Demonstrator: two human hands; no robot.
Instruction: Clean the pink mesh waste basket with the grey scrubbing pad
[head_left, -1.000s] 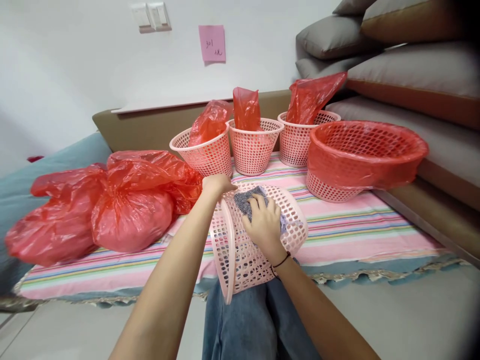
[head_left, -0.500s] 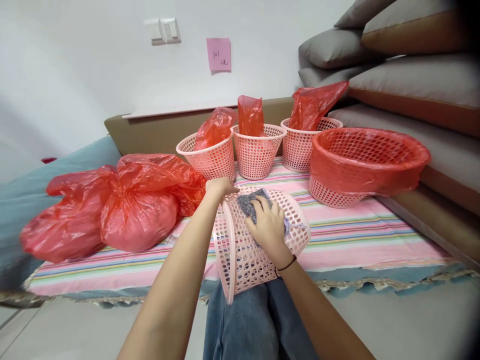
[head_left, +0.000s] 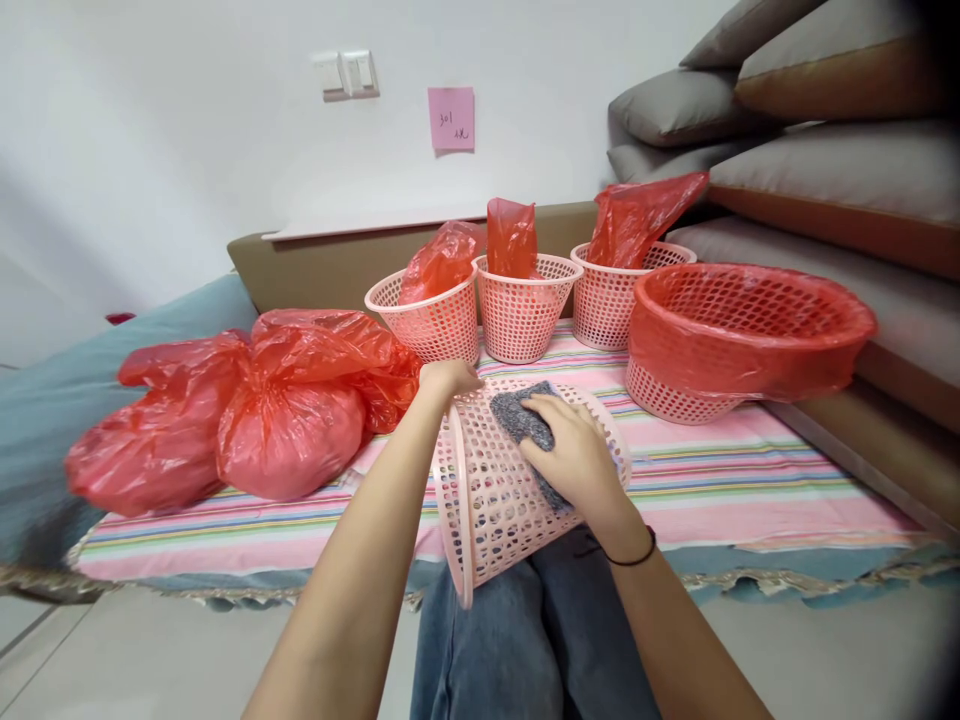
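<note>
Basket [head_left: 495,495] gripped by left fingers [head_left: 466,377]; right fingers [head_left: 556,412] hold cloth [head_left: 514,414]; three baskets [head_left: 517,322] contain bags [head_left: 511,240].

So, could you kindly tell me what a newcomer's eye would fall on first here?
Probably the tipped pink basket in the centre, with the left hand at its rim and the right hand holding a grey cloth against its side. Next, perhaps, the bulging red bags at the left and the wide red-lined basket at the right. Behind stand three more pink baskets, with red plastic sticking up.
</note>
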